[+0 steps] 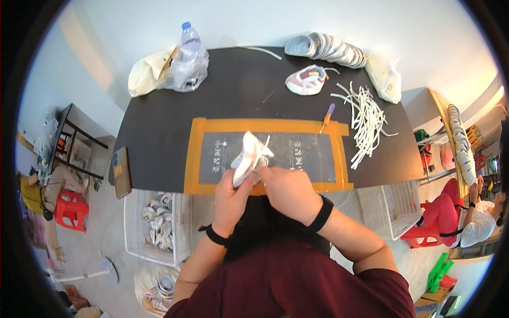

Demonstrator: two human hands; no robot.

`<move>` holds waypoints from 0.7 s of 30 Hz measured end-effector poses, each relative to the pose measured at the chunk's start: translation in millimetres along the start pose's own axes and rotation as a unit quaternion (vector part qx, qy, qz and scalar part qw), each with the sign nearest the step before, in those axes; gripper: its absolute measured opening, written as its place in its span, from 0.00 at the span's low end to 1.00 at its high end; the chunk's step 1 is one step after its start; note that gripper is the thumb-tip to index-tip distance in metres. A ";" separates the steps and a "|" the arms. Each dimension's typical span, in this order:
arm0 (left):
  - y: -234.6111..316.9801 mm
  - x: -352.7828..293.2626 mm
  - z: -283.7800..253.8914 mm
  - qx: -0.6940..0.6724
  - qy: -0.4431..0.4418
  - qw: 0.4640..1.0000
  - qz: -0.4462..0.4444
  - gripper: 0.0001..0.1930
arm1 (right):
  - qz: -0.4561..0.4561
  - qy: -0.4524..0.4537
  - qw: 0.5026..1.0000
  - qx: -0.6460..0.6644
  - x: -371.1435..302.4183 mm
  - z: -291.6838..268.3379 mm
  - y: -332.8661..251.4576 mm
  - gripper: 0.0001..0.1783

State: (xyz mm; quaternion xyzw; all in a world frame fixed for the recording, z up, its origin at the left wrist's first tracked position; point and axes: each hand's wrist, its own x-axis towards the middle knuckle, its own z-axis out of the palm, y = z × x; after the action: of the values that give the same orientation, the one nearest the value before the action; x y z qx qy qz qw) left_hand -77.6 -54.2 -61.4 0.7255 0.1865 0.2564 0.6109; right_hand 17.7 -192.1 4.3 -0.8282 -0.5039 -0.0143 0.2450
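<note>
A small white and pale pink shoe upper (245,159) is held over the near part of the taped sheet. My left hand (231,204) is closed around its lower end. A white shoelace (263,150) stands out from the upper. My right hand (291,192) has its fingers closed at the lace by the shoe's opening; the fingertips are partly hidden. Beyond, a finished-looking pink, white and maroon shoe upper (306,80) lies on the table. A heap of loose white laces (366,127) is to the right, beside an awl with a purple and orange handle (328,116).
The dark table (154,138) bears an orange-taped sheet (197,153), a phone (121,172), a bagged bottle (191,55), a row of stacked uppers (328,49) and a white bag (385,79). Crates (135,233) stand below. A seated person (472,222) is at far right.
</note>
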 end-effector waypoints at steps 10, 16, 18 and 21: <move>2.0 1.3 -6.5 -0.033 0.017 0.998 -0.047 0.13 | -0.051 -0.043 0.997 0.024 22.7 4.1 -2.5 0.08; 11.8 7.9 -5.4 -0.043 0.011 0.996 -0.078 0.13 | -0.101 -0.112 0.988 0.022 41.1 12.5 3.5 0.07; 20.7 9.4 -5.4 -0.078 0.027 0.988 -0.129 0.12 | -0.041 -0.171 0.984 0.015 49.0 4.6 6.2 0.08; 18.3 10.9 -5.6 -0.094 0.028 0.983 -0.155 0.11 | 0.032 -0.152 0.979 0.132 54.3 16.2 14.4 0.08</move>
State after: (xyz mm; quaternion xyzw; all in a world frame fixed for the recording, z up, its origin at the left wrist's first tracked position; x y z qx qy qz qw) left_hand -73.0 -46.8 -41.2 0.6192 0.2891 0.1951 0.7035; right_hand 53.0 -145.7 -0.9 -0.7969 -0.5058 0.1860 0.2730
